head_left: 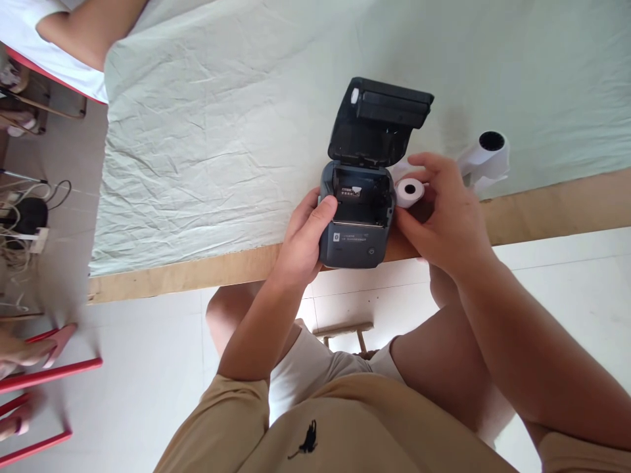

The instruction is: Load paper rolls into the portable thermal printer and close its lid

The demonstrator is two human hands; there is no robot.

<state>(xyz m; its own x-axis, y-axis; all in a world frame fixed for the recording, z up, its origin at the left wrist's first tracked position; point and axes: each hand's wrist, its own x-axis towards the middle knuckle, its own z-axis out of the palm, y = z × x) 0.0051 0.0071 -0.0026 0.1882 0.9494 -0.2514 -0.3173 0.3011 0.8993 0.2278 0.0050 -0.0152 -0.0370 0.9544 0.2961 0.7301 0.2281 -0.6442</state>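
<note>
A dark grey label printer (353,244) is at the table's front edge, its black lid (377,121) raised and its inner compartment showing bare. My left hand (310,230) grips the printer's left side, thumb on the rim. Right beside the printer, my right hand (444,217) has its fingers curled round a small white paper roll (409,192) with a dark core. The roll's end faces up, close to the printer's right side. Farther right, a larger white roll (486,154) with a black core lies on the cloth, some of its paper loose.
A pale green cloth (207,144) covers the table, with a bare wooden edge (187,272) at the front. Another person's arm (93,29) rests at the upper left. Cables (20,246) and red stool legs (54,374) are on the left. My legs are under the edge.
</note>
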